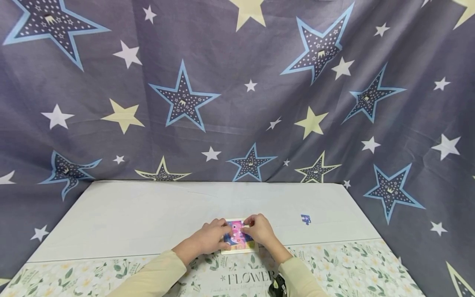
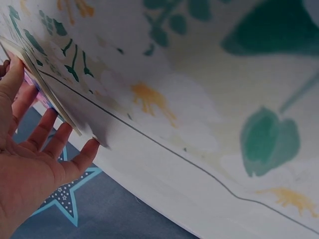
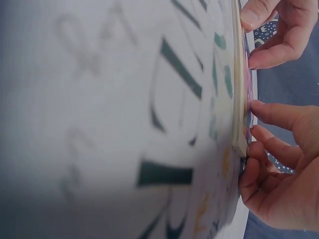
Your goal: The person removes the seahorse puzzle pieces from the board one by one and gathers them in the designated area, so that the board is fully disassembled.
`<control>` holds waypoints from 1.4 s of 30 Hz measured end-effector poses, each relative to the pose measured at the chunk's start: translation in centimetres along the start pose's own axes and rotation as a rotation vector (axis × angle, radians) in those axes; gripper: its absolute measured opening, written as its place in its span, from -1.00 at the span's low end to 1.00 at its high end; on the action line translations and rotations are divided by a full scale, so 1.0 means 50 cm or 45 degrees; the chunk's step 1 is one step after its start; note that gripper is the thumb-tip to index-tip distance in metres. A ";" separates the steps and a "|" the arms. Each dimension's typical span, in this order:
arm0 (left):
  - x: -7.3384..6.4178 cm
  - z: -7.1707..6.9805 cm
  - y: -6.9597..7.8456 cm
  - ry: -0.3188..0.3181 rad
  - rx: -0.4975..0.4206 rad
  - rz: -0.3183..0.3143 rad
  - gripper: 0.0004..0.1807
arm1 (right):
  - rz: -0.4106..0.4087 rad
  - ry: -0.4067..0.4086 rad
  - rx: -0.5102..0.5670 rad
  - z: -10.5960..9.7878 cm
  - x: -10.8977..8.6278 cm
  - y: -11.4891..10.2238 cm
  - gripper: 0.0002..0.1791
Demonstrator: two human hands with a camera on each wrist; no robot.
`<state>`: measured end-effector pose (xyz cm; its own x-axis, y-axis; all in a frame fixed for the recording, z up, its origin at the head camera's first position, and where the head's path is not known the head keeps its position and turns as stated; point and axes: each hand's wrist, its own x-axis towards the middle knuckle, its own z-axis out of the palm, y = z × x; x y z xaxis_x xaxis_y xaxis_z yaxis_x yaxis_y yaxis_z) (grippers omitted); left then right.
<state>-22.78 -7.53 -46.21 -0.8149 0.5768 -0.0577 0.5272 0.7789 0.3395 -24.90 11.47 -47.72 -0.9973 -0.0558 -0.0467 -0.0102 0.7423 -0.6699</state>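
Observation:
A small jigsaw puzzle [image 1: 237, 238] with a pink figure on a blue ground lies in a pale frame [image 1: 239, 251] on the table. My left hand [image 1: 210, 236] rests on its left side, thumb on the near part and fingers spread over the picture. In the left wrist view, the left hand [image 2: 37, 159] has loosely extended fingers against the board [image 2: 60, 109]. My right hand [image 1: 260, 230] touches the upper right of the picture. In the right wrist view, thumb and forefinger of the right hand [image 3: 289, 174] press the surface slightly apart, the other fingers bent. Whether a piece lies under them is hidden.
A few joined blue puzzle pieces [image 1: 306, 219] lie on the white table [image 1: 148, 218], right of the board. A floral cloth [image 1: 341, 268] covers the near edge. Star-patterned fabric [image 1: 230, 62] hangs behind. A small dark object [image 1: 277, 286] sits by the right sleeve.

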 end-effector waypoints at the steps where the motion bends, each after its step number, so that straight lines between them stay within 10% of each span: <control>1: 0.000 -0.001 0.000 0.000 0.000 0.000 -0.68 | -0.004 0.000 0.000 0.000 0.000 0.000 -0.81; 42: 0.003 0.003 -0.002 -0.015 -0.007 -0.026 -0.68 | -0.010 0.005 0.050 0.002 0.001 0.002 -0.81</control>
<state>-22.90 -7.47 -46.37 -0.8224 0.5638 -0.0754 0.5095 0.7890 0.3434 -24.95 11.45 -47.86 -0.9975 -0.0592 -0.0387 -0.0154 0.7153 -0.6986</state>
